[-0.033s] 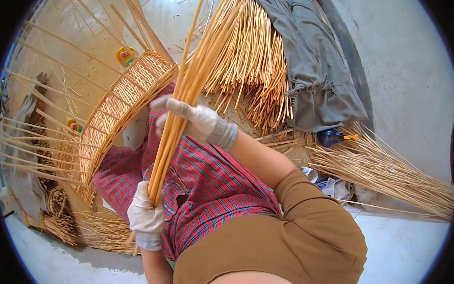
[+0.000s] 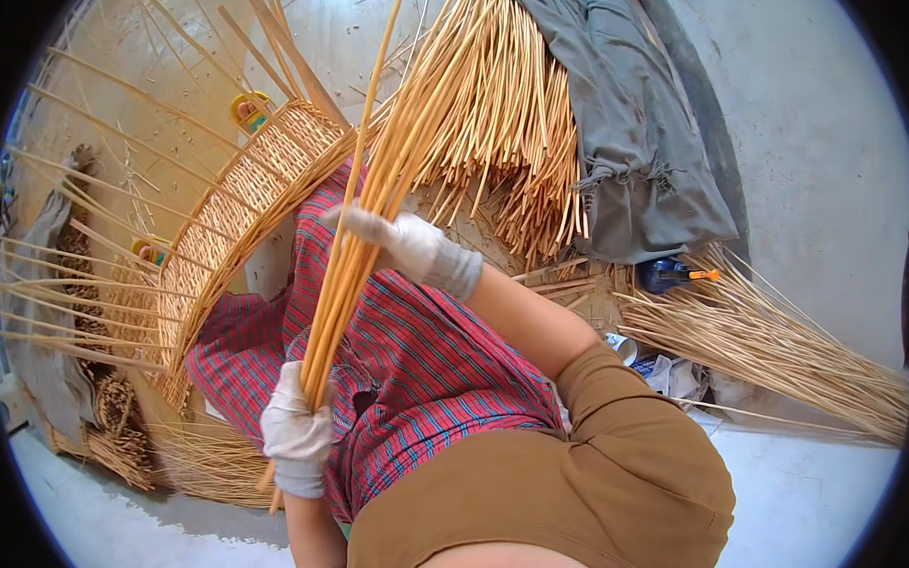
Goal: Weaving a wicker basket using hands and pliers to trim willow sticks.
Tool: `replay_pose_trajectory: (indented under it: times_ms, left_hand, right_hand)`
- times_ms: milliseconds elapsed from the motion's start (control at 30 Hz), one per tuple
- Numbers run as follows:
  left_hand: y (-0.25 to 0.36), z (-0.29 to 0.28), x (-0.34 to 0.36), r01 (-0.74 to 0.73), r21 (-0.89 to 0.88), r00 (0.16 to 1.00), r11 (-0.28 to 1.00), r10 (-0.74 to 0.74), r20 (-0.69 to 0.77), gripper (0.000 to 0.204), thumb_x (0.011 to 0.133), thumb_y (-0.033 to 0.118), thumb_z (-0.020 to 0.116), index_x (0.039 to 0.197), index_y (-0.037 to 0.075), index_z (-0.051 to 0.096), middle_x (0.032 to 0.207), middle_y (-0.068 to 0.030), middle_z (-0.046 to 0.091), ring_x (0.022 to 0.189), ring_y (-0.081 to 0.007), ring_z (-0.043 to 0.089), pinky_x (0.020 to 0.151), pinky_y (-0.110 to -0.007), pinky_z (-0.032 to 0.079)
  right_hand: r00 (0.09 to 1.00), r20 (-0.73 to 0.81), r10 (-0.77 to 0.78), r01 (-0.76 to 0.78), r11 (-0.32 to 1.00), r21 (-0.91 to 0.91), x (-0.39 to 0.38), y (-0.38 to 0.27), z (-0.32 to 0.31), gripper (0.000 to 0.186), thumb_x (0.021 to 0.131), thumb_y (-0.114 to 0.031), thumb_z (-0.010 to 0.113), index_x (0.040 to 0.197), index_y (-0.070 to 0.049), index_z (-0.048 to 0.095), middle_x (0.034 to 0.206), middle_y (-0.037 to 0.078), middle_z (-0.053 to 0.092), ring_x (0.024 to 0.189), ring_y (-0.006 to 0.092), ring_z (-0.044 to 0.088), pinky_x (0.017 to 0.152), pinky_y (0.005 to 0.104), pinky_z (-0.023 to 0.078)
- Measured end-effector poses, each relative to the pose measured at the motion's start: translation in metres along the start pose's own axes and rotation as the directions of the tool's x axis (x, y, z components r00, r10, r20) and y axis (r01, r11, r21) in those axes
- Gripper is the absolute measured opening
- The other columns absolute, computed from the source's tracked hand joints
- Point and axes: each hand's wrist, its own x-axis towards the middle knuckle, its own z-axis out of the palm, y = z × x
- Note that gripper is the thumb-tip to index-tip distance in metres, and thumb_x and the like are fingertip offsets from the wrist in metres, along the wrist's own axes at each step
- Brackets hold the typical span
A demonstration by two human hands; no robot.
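Observation:
A bundle of long peeled willow rods [image 2: 351, 270] slants across my lap, its upper ends fanning slightly. My left hand [image 2: 297, 431], in a white knitted glove, is closed round the lower end, and a few butt ends poke out below it. Higher up, my right hand [image 2: 406, 244], gloved too, grips the rods with a finger lying across them. One rod stands a little apart at the bundle's left side. To the left of the bundle a partly woven round basket [image 2: 239, 201] rests on its side against my knees, its long stakes pointing outward.
A heap of rods [image 2: 501, 105] lies ahead, partly under a grey cloth [image 2: 630, 140]. More rods [image 2: 773, 345] spread at the right beside a blue tool with an orange tip [image 2: 665, 275]. A tied rod bundle [image 2: 120, 413] lies at the left. A red checked cloth [image 2: 412, 353] covers my lap.
My right hand's fingers have slid back from across the front of the rods, and the bundle has spread a little. My left hand has shifted slightly to the right.

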Motion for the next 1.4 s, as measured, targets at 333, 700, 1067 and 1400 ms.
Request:
replay_pose_trajectory:
  times_ms: [333, 700, 1067, 1400]
  left_hand:
    - [-0.011, 0.039, 0.021, 0.369, -0.433, 0.920, 0.822, -0.260, 0.292, 0.019, 0.083, -0.002, 0.068, 0.094, 0.006, 0.055, 0.074, 0.0025, 0.053, 0.063, -0.0051, 0.050, 0.057, -0.022, 0.043]
    - [0.016, 0.060, 0.091, 0.489, -0.429, 0.864, 0.759, -0.352, 0.361, 0.021, 0.084, 0.003, 0.070, 0.096, 0.009, 0.053, 0.070, 0.0042, 0.052, 0.054, -0.0046, 0.047, 0.049, -0.020, 0.040]
    - [0.008, 0.064, 0.101, 0.564, -0.449, 0.815, 0.694, -0.380, 0.436, 0.026, 0.081, 0.004, 0.072, 0.097, 0.007, 0.052, 0.066, 0.0020, 0.053, 0.045, -0.0063, 0.047, 0.040, -0.021, 0.039]
    - [0.006, 0.065, 0.103, 0.575, -0.449, 0.805, 0.684, -0.376, 0.458, 0.027, 0.080, 0.002, 0.073, 0.097, 0.006, 0.051, 0.068, -0.0005, 0.055, 0.045, -0.0077, 0.049, 0.039, -0.021, 0.041]
  right_hand:
    - [0.748, -0.651, 0.125, -0.396, 0.872, -0.288, 0.004, 0.121, -0.210, 0.029, 0.094, -0.025, 0.063, 0.115, -0.005, 0.063, 0.095, 0.011, 0.069, 0.082, 0.0162, 0.066, 0.069, 0.0287, 0.056]
    - [0.706, -0.707, -0.038, -0.585, 0.531, -0.613, 0.108, 0.186, -0.238, 0.038, 0.085, -0.027, 0.064, 0.117, -0.007, 0.061, 0.112, 0.017, 0.067, 0.107, 0.0320, 0.063, 0.094, 0.0380, 0.049]
    - [0.643, -0.754, -0.134, -0.495, 0.679, -0.542, 0.138, 0.195, -0.217, 0.033, 0.085, -0.024, 0.061, 0.115, -0.011, 0.059, 0.100, 0.019, 0.068, 0.095, 0.0340, 0.065, 0.087, 0.0394, 0.050]
    - [0.286, -0.958, -0.008, -0.682, 0.701, -0.209, 0.085, 0.224, -0.248, 0.055, 0.083, -0.028, 0.068, 0.131, -0.008, 0.049, 0.112, 0.019, 0.067, 0.105, 0.0329, 0.064, 0.093, 0.0402, 0.049]
